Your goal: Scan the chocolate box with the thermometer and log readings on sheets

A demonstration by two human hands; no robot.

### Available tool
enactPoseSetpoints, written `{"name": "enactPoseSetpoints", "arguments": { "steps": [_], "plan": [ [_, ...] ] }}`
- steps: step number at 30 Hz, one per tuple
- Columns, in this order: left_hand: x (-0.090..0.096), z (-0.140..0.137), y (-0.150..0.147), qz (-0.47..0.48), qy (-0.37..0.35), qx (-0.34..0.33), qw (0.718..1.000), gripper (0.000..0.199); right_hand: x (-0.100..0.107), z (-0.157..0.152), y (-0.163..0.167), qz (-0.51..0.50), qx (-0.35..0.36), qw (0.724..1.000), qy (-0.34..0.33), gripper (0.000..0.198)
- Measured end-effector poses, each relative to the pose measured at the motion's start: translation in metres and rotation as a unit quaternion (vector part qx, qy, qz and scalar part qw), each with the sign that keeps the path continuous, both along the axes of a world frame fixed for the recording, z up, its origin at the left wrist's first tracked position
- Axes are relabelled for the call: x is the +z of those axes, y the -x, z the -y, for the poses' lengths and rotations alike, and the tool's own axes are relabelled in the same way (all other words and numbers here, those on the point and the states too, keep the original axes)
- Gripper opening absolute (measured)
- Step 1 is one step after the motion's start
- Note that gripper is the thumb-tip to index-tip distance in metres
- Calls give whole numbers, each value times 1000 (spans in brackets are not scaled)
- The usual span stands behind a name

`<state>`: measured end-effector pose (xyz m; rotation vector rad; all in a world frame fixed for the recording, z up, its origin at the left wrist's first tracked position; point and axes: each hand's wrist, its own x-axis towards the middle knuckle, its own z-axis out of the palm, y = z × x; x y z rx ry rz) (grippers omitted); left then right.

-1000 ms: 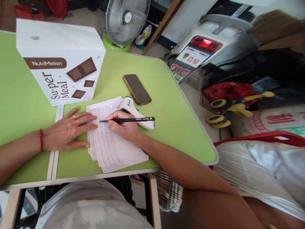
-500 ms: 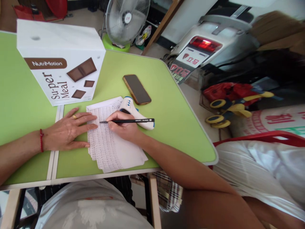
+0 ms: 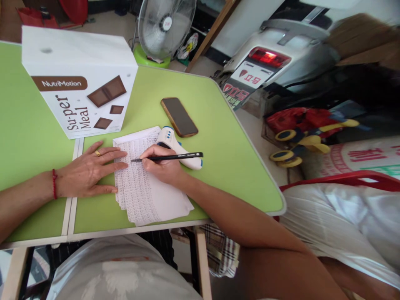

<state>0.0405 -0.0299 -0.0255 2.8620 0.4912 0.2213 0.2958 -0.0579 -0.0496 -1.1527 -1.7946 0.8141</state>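
My left hand (image 3: 90, 170) lies flat with fingers spread, its fingertips on the left edge of the paper sheets (image 3: 168, 204). A gold ring and a red wrist cord show on it. My right hand (image 3: 162, 165) grips a slim black pen (image 3: 175, 157), whose tip meets the paper among dense rows of handwriting. The sheets lie in a loose, uneven stack. Partly behind my right hand, a white and blue handheld thermometer-like device (image 3: 170, 137) lies across the sheets' upper right side. A phone (image 3: 179, 117) with a brown case rests beyond it, screen up and dark.
A tall white box (image 3: 81, 50) printed "NutriMotion" stands on the green table (image 3: 246, 179), behind my left hand. Past the table are a fan (image 3: 167, 23), a white scooter (image 3: 268, 58) and a red-and-yellow toy (image 3: 300, 137). White clothing (image 3: 337, 221) and a red chair appear at right.
The pen has tilted slightly, its back end a little higher, and its tip has shifted marginally to the right. My left hand and the objects on the table stay where they were.
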Motion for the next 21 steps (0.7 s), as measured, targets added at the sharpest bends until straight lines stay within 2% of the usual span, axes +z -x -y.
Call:
{"name": "enactPoseSetpoints", "arguments": {
  "steps": [21],
  "plan": [
    [-1,0,0,4,-8,-2,1000,54,-2,-1,0,-7,-17,1000,-7,4]
  ]
}}
